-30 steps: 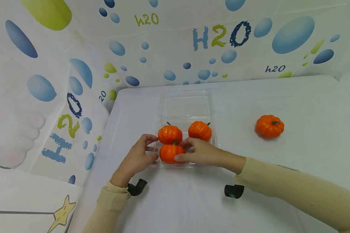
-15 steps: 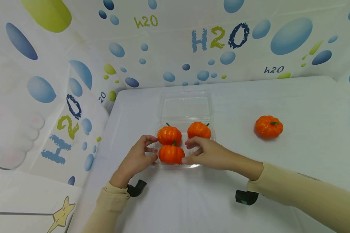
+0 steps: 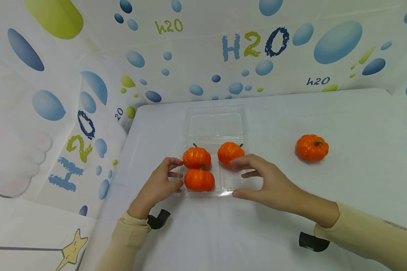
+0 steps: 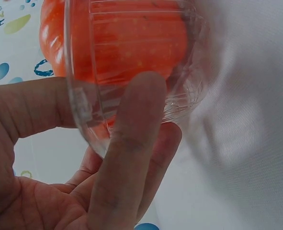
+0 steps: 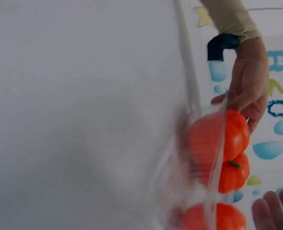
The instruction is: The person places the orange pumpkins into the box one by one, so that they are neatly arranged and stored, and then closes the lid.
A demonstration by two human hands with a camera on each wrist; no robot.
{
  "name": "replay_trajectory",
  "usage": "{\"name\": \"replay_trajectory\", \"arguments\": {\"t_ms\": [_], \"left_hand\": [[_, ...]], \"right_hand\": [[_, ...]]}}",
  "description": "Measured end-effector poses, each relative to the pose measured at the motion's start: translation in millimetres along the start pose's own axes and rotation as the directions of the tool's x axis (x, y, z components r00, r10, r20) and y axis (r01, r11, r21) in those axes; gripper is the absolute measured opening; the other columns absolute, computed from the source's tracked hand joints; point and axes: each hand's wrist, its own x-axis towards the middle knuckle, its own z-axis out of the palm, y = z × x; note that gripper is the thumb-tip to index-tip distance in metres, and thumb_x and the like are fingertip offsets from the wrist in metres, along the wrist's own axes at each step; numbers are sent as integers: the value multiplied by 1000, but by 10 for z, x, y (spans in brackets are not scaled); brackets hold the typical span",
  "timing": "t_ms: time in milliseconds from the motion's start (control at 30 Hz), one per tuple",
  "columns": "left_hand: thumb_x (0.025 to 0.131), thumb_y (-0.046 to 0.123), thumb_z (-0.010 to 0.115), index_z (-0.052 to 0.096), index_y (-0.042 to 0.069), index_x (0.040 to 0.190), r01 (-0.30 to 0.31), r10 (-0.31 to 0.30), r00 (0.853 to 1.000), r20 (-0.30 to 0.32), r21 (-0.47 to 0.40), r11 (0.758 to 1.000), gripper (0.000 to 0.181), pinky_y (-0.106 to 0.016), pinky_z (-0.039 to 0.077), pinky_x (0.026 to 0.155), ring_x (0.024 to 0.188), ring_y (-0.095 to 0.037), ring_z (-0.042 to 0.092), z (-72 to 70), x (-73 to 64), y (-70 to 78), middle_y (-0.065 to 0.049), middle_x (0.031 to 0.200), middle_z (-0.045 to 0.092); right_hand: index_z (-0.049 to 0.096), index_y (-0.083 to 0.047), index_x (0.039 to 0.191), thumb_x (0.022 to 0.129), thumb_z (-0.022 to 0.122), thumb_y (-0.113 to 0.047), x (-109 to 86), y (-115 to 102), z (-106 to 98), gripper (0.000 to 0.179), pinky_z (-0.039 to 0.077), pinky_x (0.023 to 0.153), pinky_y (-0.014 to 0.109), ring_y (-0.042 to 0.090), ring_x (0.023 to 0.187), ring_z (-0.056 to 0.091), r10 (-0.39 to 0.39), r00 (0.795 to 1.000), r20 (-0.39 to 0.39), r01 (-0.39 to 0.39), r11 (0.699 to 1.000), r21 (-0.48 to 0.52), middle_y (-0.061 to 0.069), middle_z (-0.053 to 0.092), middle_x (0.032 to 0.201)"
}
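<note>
A clear plastic clamshell container (image 3: pixel 229 180) lies with its lid folded back. Inside it are an orange toy pumpkin (image 3: pixel 199 180) at the front left, another pumpkin (image 3: pixel 196 157) behind that, and a third pumpkin (image 3: pixel 230 152) at the back right. My left hand (image 3: pixel 160 180) grips the container's left wall, which runs between its fingers in the left wrist view. Nothing is in my right hand (image 3: pixel 268 180); its fingers and thumb are spread over the container's right side, with fingertips overlapping the third pumpkin in the head view.
One more orange pumpkin (image 3: pixel 312 148) with a green stem sits on the white-covered table (image 3: pixel 352 150), to the right of the container. The container's transparent lid (image 3: pixel 214 124) lies toward the back. A patterned sheet (image 3: pixel 190 56) hangs behind the table.
My right hand has let go of the front left pumpkin and drawn away to the right, its fingers opening. My left hand has stayed at the container's left wall.
</note>
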Motion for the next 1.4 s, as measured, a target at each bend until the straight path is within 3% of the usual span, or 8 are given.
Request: {"name": "replay_trajectory", "arguments": {"t_ms": [100, 267, 500, 733, 933, 1067, 1267, 1400], "left_hand": [[88, -5, 65, 42, 3, 136, 3, -3, 1000, 1, -1, 1000, 54, -34, 62, 74, 113, -32, 62, 3, -1, 8, -16, 150, 48], [88, -6, 65, 42, 3, 136, 13, -13, 1000, 0, -3, 1000, 54, -35, 62, 74, 111, -31, 62, 8, 4, 10, -16, 150, 48], [88, -6, 65, 42, 3, 136, 19, -19, 1000, -1, -9, 1000, 54, -35, 62, 73, 111, -31, 62, 8, 14, 1, -15, 149, 49], [88, -5, 65, 42, 4, 136, 23, -23, 1000, 1, -6, 1000, 54, -35, 62, 73, 111, -31, 62, 7, 23, -6, -15, 149, 49], [88, -5, 66, 42, 4, 136, 28, -28, 1000, 3, -6, 1000, 54, -34, 62, 73, 111, -31, 62, 2, 28, -11, -15, 150, 48], [88, -5, 66, 42, 4, 136, 28, -28, 1000, 2, -7, 1000, 55, -34, 62, 73, 111, -31, 62, 1, 30, -8, -15, 150, 49], [88, -6, 65, 42, 3, 136, 19, -19, 1000, 7, -17, 1000, 55, -35, 62, 73, 111, -31, 62, -4, 33, -17, -16, 149, 49], [88, -6, 65, 42, 3, 136, 14, -13, 1000, 7, -19, 1000, 54, -35, 62, 73, 111, -31, 62, -8, 28, -15, -16, 149, 49]], "right_hand": [[55, -22, 138, 81, 87, -34, -94, 86, -108, 67, 50, 102, 35, 10, 124, 53, -99, 992, -78, 86, 984, -155, -9, 55, 136], [50, -24, 144, 75, 92, -28, -185, 231, -353, 82, 46, 106, 44, 13, 133, 46, -179, 972, -155, 118, 934, -338, -9, 49, 145], [28, -29, 160, 64, 99, -22, -227, 353, -783, 119, 42, 99, 70, 26, 146, 28, -161, 962, -222, 50, 900, -434, -1, 23, 164], [14, -21, 163, 51, 102, -12, -228, 367, -1276, 143, 27, 105, 77, 28, 151, 12, -207, 950, -236, 64, 865, -498, -2, 2, 168], [3, -22, 163, 47, 101, -6, -238, 437, -1614, 153, 16, 109, 76, 20, 153, -3, -174, 956, -235, 27, 853, -522, -3, -5, 168], [0, -23, 163, 48, 101, -5, -255, 563, -1747, 155, 16, 108, 77, 23, 153, -5, -132, 963, -234, -13, 848, -530, 2, -6, 168], [-7, -23, 163, 55, 100, -13, -315, 789, -1834, 152, 18, 105, 79, 41, 151, 1, 43, 969, -242, -156, 869, -470, 10, -8, 168], [-8, -24, 162, 57, 100, -18, -343, 909, -1837, 151, 28, 101, 78, 52, 144, 15, 128, 965, -227, -218, 876, -430, 15, -5, 167]]}}
